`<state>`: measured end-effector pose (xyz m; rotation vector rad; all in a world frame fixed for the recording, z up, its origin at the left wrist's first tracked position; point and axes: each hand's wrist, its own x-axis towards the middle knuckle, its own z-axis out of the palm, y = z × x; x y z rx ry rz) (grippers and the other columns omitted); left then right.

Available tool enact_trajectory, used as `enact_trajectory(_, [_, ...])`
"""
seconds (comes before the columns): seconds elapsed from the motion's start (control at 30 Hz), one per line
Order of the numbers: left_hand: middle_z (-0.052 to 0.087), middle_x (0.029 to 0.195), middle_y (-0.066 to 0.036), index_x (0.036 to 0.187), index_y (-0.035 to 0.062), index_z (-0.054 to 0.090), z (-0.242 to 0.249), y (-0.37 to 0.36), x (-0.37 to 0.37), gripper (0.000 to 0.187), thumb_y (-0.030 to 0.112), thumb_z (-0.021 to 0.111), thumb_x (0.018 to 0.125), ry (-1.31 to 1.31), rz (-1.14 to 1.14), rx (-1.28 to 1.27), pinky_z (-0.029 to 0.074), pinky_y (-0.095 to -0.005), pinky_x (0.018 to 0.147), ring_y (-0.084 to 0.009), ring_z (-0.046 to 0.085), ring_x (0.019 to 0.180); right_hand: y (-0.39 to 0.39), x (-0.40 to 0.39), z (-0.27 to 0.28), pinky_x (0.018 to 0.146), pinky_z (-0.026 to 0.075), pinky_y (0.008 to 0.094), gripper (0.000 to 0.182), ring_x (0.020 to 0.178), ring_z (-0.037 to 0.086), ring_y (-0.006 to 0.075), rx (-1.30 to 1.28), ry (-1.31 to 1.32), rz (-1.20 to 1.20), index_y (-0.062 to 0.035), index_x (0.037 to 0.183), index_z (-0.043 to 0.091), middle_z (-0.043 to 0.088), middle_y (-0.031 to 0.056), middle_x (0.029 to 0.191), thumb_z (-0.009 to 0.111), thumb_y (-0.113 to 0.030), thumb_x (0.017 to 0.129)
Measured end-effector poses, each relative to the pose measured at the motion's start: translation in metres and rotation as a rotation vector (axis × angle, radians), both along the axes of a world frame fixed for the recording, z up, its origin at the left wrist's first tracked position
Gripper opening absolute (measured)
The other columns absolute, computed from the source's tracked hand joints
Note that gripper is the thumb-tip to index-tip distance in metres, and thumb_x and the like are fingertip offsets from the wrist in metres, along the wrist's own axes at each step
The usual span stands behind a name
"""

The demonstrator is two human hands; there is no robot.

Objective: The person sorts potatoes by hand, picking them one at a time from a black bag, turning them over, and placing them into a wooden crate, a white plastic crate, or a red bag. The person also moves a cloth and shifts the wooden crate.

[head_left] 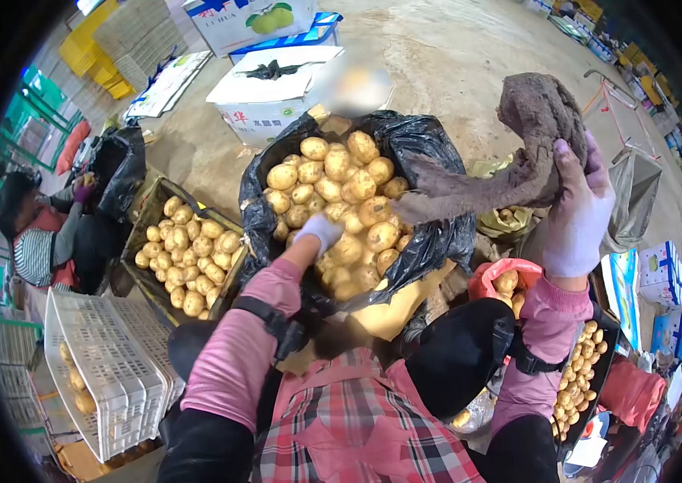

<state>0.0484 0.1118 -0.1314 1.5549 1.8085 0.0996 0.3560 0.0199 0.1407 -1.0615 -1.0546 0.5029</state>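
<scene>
My left hand (321,232), in a pale glove, reaches into a box lined with a black plastic bag (434,137) and touches the potatoes (342,187) heaped there. Its fingers are too blurred and hidden among them to show their pose. Raised on the right, my right hand (579,211), also gloved, grips a dirty grey-brown cloth (535,121). The cloth's loose end trails left over the bag's edge and the potatoes at that side.
To the left stand a crate of potatoes (196,262) and white plastic baskets (111,362). Another person (51,229) sits beyond. Cartons (268,97) stand ahead. A red bag (506,278) of potatoes lies by my right knee, with another potato crate (581,378) at far right.
</scene>
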Motion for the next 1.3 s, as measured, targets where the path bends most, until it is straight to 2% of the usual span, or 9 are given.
enact_trajectory(0.13, [0.057, 0.13, -0.029, 0.139, -0.0078, 0.041, -0.093, -0.003, 0.023, 0.083, 0.049, 0.065, 0.083, 0.041, 0.216, -0.126, 0.049, -0.0429, 0.1, -0.0401, 0.057, 0.121, -0.003, 0.014, -0.008, 0.09, 0.051, 0.028, 0.04, 0.103, 0.064, 0.0167, 0.048, -0.11, -0.037, 0.0121, 0.129, 0.051, 0.065, 0.0143, 0.118, 0.059, -0.01, 0.097])
enact_trajectory(0.27, [0.047, 0.134, -0.029, 0.148, -0.0066, 0.02, -0.066, -0.014, 0.062, 0.101, 0.044, 0.072, 0.079, 0.217, 0.335, -0.089, 0.049, -0.0446, 0.1, -0.042, 0.052, 0.123, -0.002, -0.011, -0.036, 0.091, 0.05, 0.0264, 0.039, 0.102, 0.064, 0.0159, 0.014, 0.11, -0.156, 0.0101, 0.128, 0.054, 0.065, 0.0134, 0.119, 0.065, -0.006, 0.094])
enact_trajectory(0.4, [0.053, 0.131, -0.024, 0.148, -0.0068, 0.025, -0.068, -0.011, 0.054, 0.098, 0.037, 0.075, 0.076, 0.205, 0.382, -0.055, 0.053, -0.0424, 0.094, -0.0334, 0.058, 0.118, 0.024, -0.007, -0.108, 0.085, 0.047, 0.0214, 0.04, 0.096, 0.06, 0.0104, -0.105, 0.131, -0.265, 0.0121, 0.125, 0.057, 0.066, 0.0092, 0.111, 0.068, -0.004, 0.091])
enact_trajectory(0.5, [0.064, 0.118, -0.019, 0.135, 0.0047, 0.049, -0.085, 0.004, 0.019, 0.071, 0.038, 0.076, 0.079, -0.408, 0.509, -0.392, 0.055, -0.0416, 0.09, -0.031, 0.066, 0.106, 0.026, 0.026, -0.113, 0.086, 0.047, 0.0219, 0.044, 0.095, 0.06, 0.0102, -0.162, 0.183, -0.246, 0.0119, 0.129, 0.055, 0.065, 0.0086, 0.112, 0.067, -0.004, 0.09])
enact_trajectory(0.6, [0.069, 0.098, -0.006, 0.113, 0.0182, 0.06, -0.011, 0.003, 0.007, 0.027, 0.035, 0.062, 0.092, -0.898, 0.552, -0.53, 0.059, -0.0399, 0.075, -0.023, 0.071, 0.081, 0.025, 0.051, -0.128, 0.087, 0.049, 0.0249, 0.05, 0.096, 0.06, 0.0126, -0.157, 0.251, -0.258, 0.011, 0.135, 0.049, 0.064, 0.01, 0.115, 0.066, -0.005, 0.091])
enact_trajectory(0.77, [0.068, 0.112, -0.012, 0.121, 0.004, 0.058, 0.083, -0.025, -0.025, 0.037, 0.031, 0.049, 0.097, -1.547, 0.24, -0.257, 0.058, -0.0419, 0.086, -0.027, 0.069, 0.097, 0.009, 0.013, -0.123, 0.085, 0.051, 0.0264, 0.036, 0.093, 0.064, 0.0137, -0.13, 0.333, 0.067, 0.0076, 0.125, 0.056, 0.067, 0.0079, 0.11, 0.063, -0.005, 0.092])
enact_trajectory(0.9, [0.062, 0.128, -0.019, 0.128, 0.0037, 0.057, 0.143, -0.097, -0.038, 0.044, 0.03, 0.047, 0.095, -2.07, 0.443, -0.212, 0.053, -0.0484, 0.097, -0.0328, 0.064, 0.114, -0.025, -0.046, -0.14, 0.083, 0.052, 0.0262, 0.029, 0.092, 0.064, 0.0132, -0.24, 0.301, 0.184, 0.0046, 0.119, 0.058, 0.067, 0.0078, 0.107, 0.063, -0.007, 0.093])
enact_trajectory(1.13, [0.064, 0.124, -0.015, 0.132, 0.0031, 0.055, 0.132, -0.137, -0.095, 0.054, 0.041, 0.044, 0.095, -2.272, 0.307, -0.16, 0.055, -0.0446, 0.092, -0.0356, 0.063, 0.112, -0.125, -0.182, -0.277, 0.078, 0.053, 0.0249, 0.029, 0.089, 0.061, 0.0079, -0.635, 0.031, 0.59, 0.0026, 0.118, 0.064, 0.069, 0.0028, 0.102, 0.069, 0.002, 0.089])
enact_trajectory(1.3, [0.062, 0.126, -0.017, 0.132, 0.0019, 0.055, 0.135, -0.142, -0.125, 0.058, 0.043, 0.047, 0.092, -2.396, 0.405, -0.219, 0.055, -0.0448, 0.093, -0.0373, 0.063, 0.11, -0.151, -0.241, -0.252, 0.08, 0.052, 0.0254, 0.029, 0.088, 0.062, 0.0089, -0.824, 0.002, 0.865, 0.0041, 0.115, 0.066, 0.07, 0.0026, 0.1, 0.07, -0.002, 0.087])
